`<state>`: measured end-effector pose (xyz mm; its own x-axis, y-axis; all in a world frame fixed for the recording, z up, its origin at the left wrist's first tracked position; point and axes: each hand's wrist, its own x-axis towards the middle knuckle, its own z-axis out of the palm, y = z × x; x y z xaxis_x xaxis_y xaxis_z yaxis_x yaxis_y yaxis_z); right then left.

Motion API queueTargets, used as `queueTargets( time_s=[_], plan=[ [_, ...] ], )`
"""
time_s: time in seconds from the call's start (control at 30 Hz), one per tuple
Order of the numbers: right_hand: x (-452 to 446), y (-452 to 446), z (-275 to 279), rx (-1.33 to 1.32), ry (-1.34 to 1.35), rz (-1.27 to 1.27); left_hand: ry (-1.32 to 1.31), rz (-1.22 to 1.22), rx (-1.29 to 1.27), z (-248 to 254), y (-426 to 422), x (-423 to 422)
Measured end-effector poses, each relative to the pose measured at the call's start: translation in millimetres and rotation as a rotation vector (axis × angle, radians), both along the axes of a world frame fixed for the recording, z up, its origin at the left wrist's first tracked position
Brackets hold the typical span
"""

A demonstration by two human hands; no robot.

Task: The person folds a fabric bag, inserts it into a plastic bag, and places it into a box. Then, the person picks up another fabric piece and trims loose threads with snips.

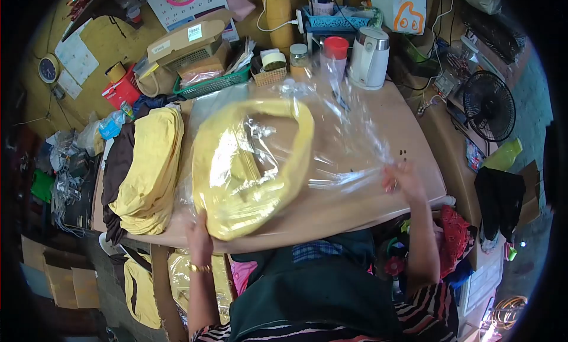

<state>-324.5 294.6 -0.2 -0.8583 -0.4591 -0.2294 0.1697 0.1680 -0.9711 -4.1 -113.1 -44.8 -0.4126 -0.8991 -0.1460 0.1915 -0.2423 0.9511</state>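
Note:
A loop of yellow cloth point(300, 158) lies inside a large clear plastic bag point(349, 149), slightly blurred above the table's near half. My left hand point(200, 231) is closed on the bag's lower left edge, beside the cloth, with the fingertips partly hidden. To the right, my right hand point(402, 181) pinches the bag's loose, gathered end and pulls the film out. Left of the bag sits a stack of folded yellow cloth point(151, 176), with dark brown cloth point(118, 164) along its outer side.
The tan table point(378, 215) holds a white electric kettle point(370, 58), a red-lidded container point(335, 55), a jar point(299, 61) and a green basket point(213, 84) along the back. A black fan point(489, 105) stands right. Below left, an open box point(198, 283) contains bagged yellow cloth.

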Motion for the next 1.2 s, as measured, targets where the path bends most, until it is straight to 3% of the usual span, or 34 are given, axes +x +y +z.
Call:
queueTargets(
  time_s=[0.07, 0.2, 0.23, 0.27, 0.3, 0.33, 0.37, 0.4, 0.43, 0.47, 0.53, 0.57, 0.6, 0.63, 0.7, 0.77, 0.83, 0.9, 0.97, 1.07, 1.13, 1.2],
  plan=[
    [17, 18, -29, 0.025, -0.077, 0.003, -0.185, -0.052, 0.003, -9, 18, 22],
    [31, 48, -41, -0.049, -0.037, -0.175, -0.243, -0.099, 0.005, -26, 23, 53],
    [33, 58, -42, -0.076, 0.003, -0.286, -0.565, -0.16, -0.126, -20, 20, 65],
    [30, 75, -46, -0.012, 0.116, -0.393, -0.88, -0.217, -0.261, -12, 16, 70],
    [29, 88, -48, 0.053, 0.228, -0.504, -0.869, -0.338, -0.176, 30, 20, 72],
    [31, 90, -34, 0.429, 0.656, -0.625, -0.857, -0.461, -0.087, 81, 25, 72],
    [37, 91, -9, 0.821, 1.08, -0.715, -1.077, -0.309, -0.242, 110, 21, 74],
    [50, 74, 31, 0.749, 1.136, -0.726, -1.29, -0.146, -0.398, 125, 16, 72],
    [65, 39, 63, 0.677, 1.193, -0.732, -1.096, -0.084, -0.672, 127, 18, 59],
    [84, 3, 73, 0.793, 1.219, -0.516, -0.882, -0.02, -0.934, 130, 22, 42],
    [123, -70, 94, 0.93, 1.253, -0.046, -0.737, -0.234, -1.191, 108, 37, -21],
    [133, -104, 106, 0.724, 1.125, 0.275, -0.877, -0.302, -1.344, 99, 55, -55],
    [131, -121, 76, 0.671, 1.199, 0.273, -1.02, -0.371, -1.496, 86, 70, -80],
    [121, -135, 35, 0.616, 1.274, 0.268, -1.051, -0.407, -1.481, 57, 73, -94],
    [78, -113, 15, 1.0, 0.943, 0.239, -1.074, -0.438, -1.478, 21, 66, -107],
    [36, -55, -33, 1.169, 0.873, -0.036, -1.127, -0.547, -1.341, 3, 64, -103],
    [3, -3, -49, 1.361, 0.729, -0.242, -1.122, -0.547, -1.355, 1, 67, -102],
    [0, 12, -9, 1.576, 0.77, -0.423, -1.121, -0.548, -1.368, 3, 70, -102],
    [21, -23, 59, 1.159, 1.102, -0.512, -1.107, -0.556, -1.362, 7, 73, -107],
    [80, -118, 97, 0.698, 1.276, -0.102, -1.115, -0.542, -1.382, -3, 70, -107],
    [114, -189, 92, 0.491, 1.119, 0.088, -1.122, -0.552, -1.39, -2, 69, -109],
    [116, -239, 43, 0.331, 1.426, 0.273, -1.172, -0.628, -1.45, -5, 66, -107]
  ],
)
